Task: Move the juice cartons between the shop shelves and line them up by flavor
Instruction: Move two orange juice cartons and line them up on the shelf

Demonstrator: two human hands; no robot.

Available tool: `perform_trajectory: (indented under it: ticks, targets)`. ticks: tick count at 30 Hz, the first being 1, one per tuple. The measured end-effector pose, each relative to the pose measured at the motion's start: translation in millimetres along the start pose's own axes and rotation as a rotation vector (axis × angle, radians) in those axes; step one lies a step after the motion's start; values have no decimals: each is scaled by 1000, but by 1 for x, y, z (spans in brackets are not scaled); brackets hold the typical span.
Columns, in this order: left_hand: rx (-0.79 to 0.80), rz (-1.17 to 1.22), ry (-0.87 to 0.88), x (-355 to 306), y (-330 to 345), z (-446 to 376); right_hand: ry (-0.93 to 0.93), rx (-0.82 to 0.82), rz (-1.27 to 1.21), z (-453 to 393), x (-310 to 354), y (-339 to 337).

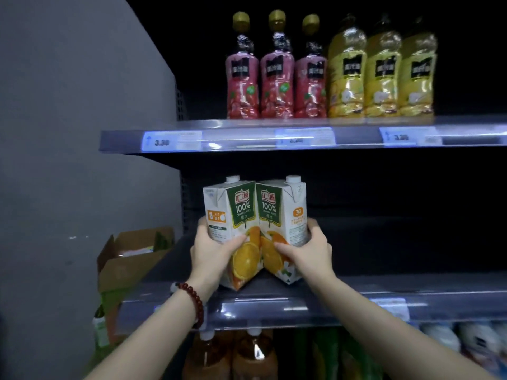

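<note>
- Orange juice cartons (255, 229), two, stood touching at the near left of the middle shelf (384, 283).
- Left hand (211, 250) wrapped the left carton low down; right hand (307, 250) wrapped the right one.
- Likely full, heavy and stiff-walled, with glossy sides; low grips suited them.
</note>
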State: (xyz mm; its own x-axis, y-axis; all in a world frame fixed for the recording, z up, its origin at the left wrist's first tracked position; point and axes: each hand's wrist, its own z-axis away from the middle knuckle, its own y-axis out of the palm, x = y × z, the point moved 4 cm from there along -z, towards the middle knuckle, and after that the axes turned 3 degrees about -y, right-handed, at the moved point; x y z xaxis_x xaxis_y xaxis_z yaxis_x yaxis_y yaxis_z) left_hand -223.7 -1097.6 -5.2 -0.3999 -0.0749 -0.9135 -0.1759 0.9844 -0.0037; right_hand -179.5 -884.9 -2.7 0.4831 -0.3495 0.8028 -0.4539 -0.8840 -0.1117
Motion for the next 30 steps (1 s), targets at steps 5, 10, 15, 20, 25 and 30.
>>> perform_trajectory:
  ticks: [5,10,15,20,25,30]
  targets:
    - [26,57,40,-9,68,13,-28,-23,35,-17,-19,-71]
    - [59,94,43,-16,140,28,-44,-36,50,-36,-39,-143]
    - [65,122,22,-23,199,47,-46,-19,83,-51,-56,-209]
    - [95,149,-11,-28,244,63,-25,8,60,-57,-70,-260]
    - [170,146,-25,-36,277,72,16,-33,74,-57,-78,-298]
    - [265,135,6,-41,305,74,17,-102,107,-60,-77,-325]
